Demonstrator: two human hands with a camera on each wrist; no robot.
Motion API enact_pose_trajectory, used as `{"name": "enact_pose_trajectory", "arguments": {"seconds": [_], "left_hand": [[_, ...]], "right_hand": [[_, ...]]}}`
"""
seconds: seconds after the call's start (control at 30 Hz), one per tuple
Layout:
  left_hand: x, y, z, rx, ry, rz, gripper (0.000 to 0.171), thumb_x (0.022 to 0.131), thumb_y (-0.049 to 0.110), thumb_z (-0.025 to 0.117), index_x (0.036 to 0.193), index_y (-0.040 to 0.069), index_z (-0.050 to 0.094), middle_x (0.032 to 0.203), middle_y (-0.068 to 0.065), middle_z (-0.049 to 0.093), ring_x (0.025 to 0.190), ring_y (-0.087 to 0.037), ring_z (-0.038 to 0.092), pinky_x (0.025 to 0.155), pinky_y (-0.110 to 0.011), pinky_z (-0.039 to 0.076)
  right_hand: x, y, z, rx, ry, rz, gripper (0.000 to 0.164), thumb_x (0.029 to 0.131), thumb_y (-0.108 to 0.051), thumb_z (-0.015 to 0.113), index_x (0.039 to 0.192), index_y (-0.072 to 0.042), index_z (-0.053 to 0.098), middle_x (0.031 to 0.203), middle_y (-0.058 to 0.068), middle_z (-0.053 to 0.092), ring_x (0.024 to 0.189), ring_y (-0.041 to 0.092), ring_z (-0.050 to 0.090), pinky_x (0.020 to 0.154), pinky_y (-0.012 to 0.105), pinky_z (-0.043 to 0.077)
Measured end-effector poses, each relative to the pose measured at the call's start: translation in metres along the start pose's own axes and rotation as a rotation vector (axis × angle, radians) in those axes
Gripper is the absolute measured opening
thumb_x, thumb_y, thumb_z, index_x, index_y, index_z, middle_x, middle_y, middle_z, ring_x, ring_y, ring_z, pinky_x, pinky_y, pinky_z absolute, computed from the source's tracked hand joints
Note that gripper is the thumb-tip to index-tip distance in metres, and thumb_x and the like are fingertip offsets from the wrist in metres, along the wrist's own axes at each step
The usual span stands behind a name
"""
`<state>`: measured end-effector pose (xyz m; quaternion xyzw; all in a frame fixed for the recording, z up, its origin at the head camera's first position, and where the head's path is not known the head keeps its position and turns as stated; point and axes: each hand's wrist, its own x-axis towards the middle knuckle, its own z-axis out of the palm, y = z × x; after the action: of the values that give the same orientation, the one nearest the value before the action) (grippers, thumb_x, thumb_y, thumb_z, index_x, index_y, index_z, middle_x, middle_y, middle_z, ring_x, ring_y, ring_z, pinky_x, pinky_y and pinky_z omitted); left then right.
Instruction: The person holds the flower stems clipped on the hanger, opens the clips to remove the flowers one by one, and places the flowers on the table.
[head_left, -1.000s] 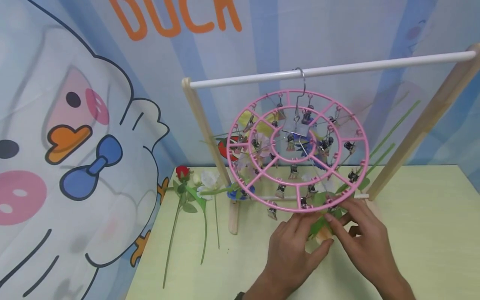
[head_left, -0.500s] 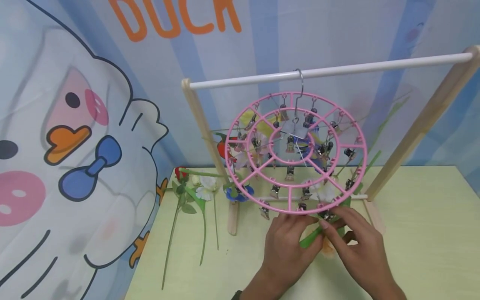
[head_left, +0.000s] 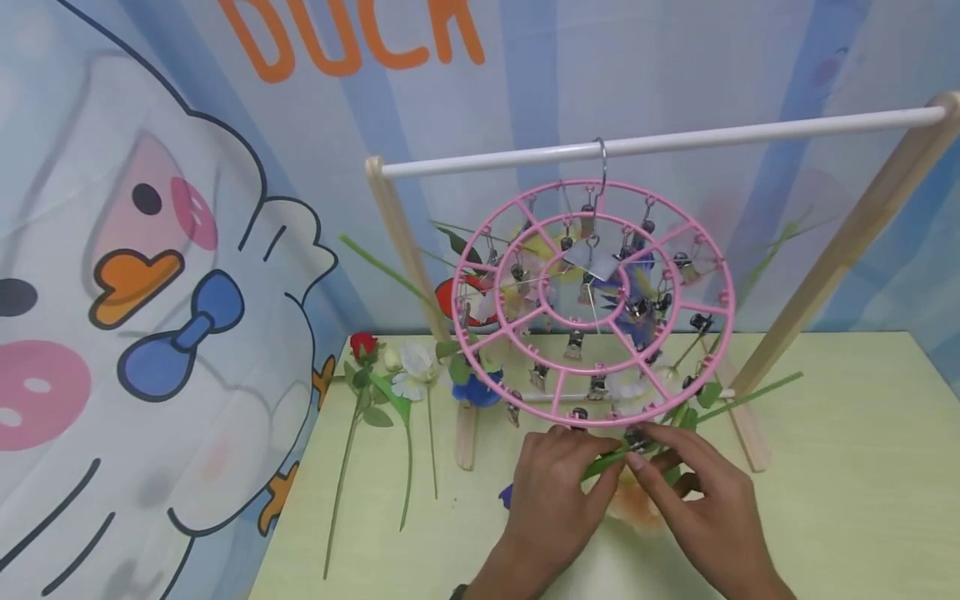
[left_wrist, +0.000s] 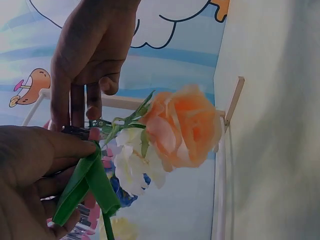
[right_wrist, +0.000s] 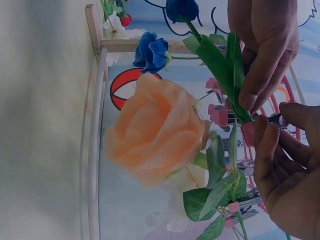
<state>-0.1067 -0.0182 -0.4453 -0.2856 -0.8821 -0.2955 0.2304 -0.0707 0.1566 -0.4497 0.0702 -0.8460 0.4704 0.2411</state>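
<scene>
My left hand [head_left: 555, 492] pinches the green leaves and stem of an artificial blue tulip [right_wrist: 182, 9], whose bloom pokes out left of that hand in the head view. With thumb and fingers my right hand [head_left: 701, 492] pinches a small metal clip [right_wrist: 277, 120] with pink tips, at the front rim of the pink round hanger [head_left: 558, 400]. The clip's tip meets the tulip's green part; whether it grips it I cannot tell. An artificial peach rose [right_wrist: 155, 130] hangs head-down close below the hands, partly hidden by them in the head view.
The hanger hooks over the white bar [head_left: 487, 160] of a wooden stand [head_left: 847, 250]. Several flowers hang from its clips, including a blue rose [right_wrist: 151, 51]. On the table at left lie a red rose [head_left: 363, 344] and white flowers [head_left: 416, 362].
The round hanger has turned, its front clips shifting left. Both hands moved slightly left and down. The blue tulip's bloom now shows left of the left hand.
</scene>
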Motion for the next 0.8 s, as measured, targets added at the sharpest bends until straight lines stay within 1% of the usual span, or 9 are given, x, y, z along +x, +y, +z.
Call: {"name": "enact_pose_trajectory", "arguments": {"seconds": [0.13, 0.27, 0.37, 0.47, 0.6, 0.7, 0.8], "left_hand": [[-0.002, -0.002, -0.007, 0.035, -0.026, -0.003, 0.014, 0.091, 0.025, 0.086, 0.104, 0.025, 0.083, 0.102, 0.013, 0.080, 0.096, -0.007, 0.071, 0.084, -0.029, 0.046], [-0.003, -0.001, -0.011, 0.085, -0.035, 0.023, 0.009, 0.093, 0.023, 0.084, 0.101, 0.027, 0.083, 0.099, 0.014, 0.078, 0.098, -0.007, 0.069, 0.087, -0.032, 0.046], [-0.003, -0.001, -0.012, 0.113, -0.047, 0.044, 0.007, 0.095, 0.020, 0.082, 0.100, 0.026, 0.083, 0.097, 0.013, 0.075, 0.097, -0.007, 0.068, 0.088, -0.032, 0.047], [-0.003, -0.001, -0.012, 0.146, -0.059, 0.062, 0.008, 0.095, 0.019, 0.080, 0.100, 0.025, 0.082, 0.096, 0.012, 0.072, 0.095, -0.007, 0.066, 0.089, -0.031, 0.047], [-0.004, -0.002, -0.011, 0.201, -0.056, 0.083, 0.009, 0.096, 0.019, 0.079, 0.100, 0.026, 0.081, 0.096, 0.012, 0.069, 0.093, -0.007, 0.065, 0.091, -0.031, 0.048], [-0.004, -0.002, -0.011, 0.221, -0.050, 0.086, 0.009, 0.096, 0.019, 0.079, 0.100, 0.027, 0.080, 0.096, 0.013, 0.068, 0.093, -0.006, 0.064, 0.092, -0.030, 0.047], [-0.004, -0.001, -0.012, 0.227, -0.054, 0.084, 0.010, 0.096, 0.020, 0.079, 0.101, 0.028, 0.079, 0.096, 0.013, 0.068, 0.093, -0.007, 0.063, 0.092, -0.031, 0.047]], "right_hand": [[0.000, -0.003, 0.001, -0.001, -0.018, 0.013, 0.039, 0.093, -0.002, 0.080, 0.129, -0.015, 0.074, 0.111, 0.001, 0.077, 0.079, -0.004, 0.069, 0.056, 0.017, 0.052], [0.001, -0.004, 0.000, 0.008, -0.038, 0.026, 0.039, 0.095, -0.005, 0.078, 0.131, -0.019, 0.072, 0.116, 0.002, 0.078, 0.077, -0.002, 0.069, 0.054, 0.018, 0.051], [0.001, -0.005, -0.001, 0.015, -0.053, 0.025, 0.039, 0.096, -0.006, 0.077, 0.131, -0.022, 0.072, 0.117, 0.002, 0.078, 0.074, 0.000, 0.070, 0.050, 0.018, 0.049], [0.002, -0.005, -0.001, 0.044, -0.076, 0.017, 0.039, 0.098, -0.005, 0.075, 0.133, -0.021, 0.071, 0.120, 0.004, 0.078, 0.069, 0.003, 0.071, 0.044, 0.018, 0.047], [0.002, -0.005, -0.002, 0.111, -0.099, -0.002, 0.042, 0.098, 0.000, 0.072, 0.136, -0.019, 0.069, 0.110, 0.005, 0.075, 0.059, 0.006, 0.069, 0.038, 0.019, 0.044], [0.003, -0.006, -0.002, 0.137, -0.109, -0.005, 0.043, 0.098, 0.002, 0.071, 0.136, -0.018, 0.068, 0.104, 0.003, 0.069, 0.054, 0.005, 0.066, 0.037, 0.019, 0.043], [0.004, -0.007, -0.003, 0.149, -0.121, -0.002, 0.043, 0.098, 0.002, 0.071, 0.135, -0.018, 0.068, 0.109, 0.003, 0.067, 0.052, 0.004, 0.064, 0.037, 0.020, 0.044]]}}
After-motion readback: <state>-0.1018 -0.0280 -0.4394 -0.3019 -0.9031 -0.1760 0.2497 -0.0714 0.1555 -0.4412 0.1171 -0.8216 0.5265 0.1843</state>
